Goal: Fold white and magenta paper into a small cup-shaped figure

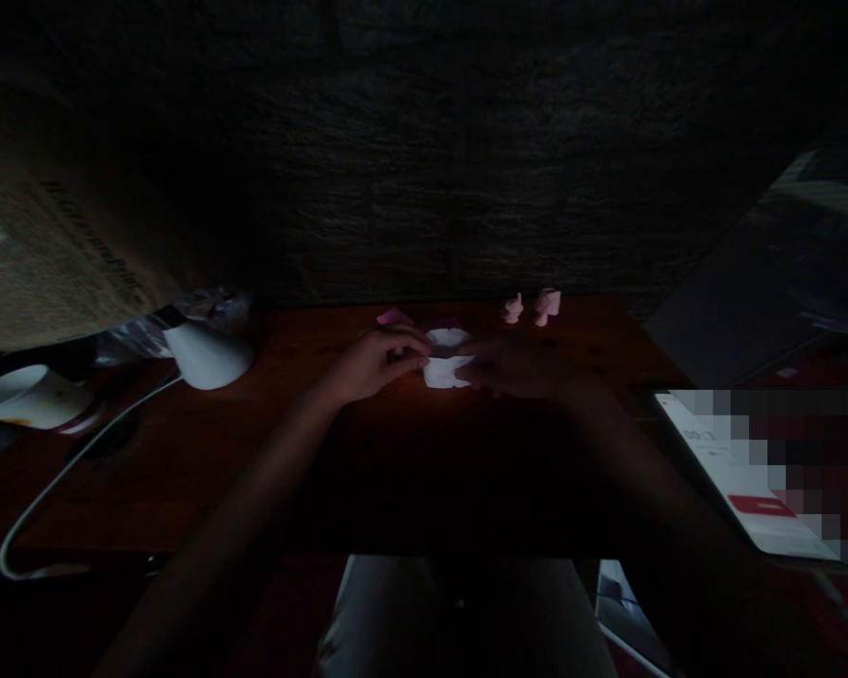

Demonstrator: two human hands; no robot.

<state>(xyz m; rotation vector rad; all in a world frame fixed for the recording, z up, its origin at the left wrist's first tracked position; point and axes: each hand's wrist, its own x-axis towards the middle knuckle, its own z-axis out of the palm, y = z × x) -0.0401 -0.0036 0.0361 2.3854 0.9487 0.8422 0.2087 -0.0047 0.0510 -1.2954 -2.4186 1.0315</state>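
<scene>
A small white, soft-edged piece (447, 374) sits between my two hands near the back of the wooden table. Whether it is paper or clay I cannot make out in the dim light. A darker grey band (452, 351) crosses its middle; this may be a strip or a shadow. My left hand (378, 363) pinches the piece's left edge with thumb and fingers. On the opposite edge, my right hand (515, 365) has its fingers closed, mostly in shadow. Just behind my left hand lies a flat pink piece (394, 317).
Two small pink figures, a rounded one (513, 308) and a taller one (547, 306), stand at the back by the dark wall (396, 169). Leftward are a white cone-shaped lamp (212, 356) with a cable, a white cup (32, 395) and a cardboard box (49, 226). A lit tablet (721, 461) lies right.
</scene>
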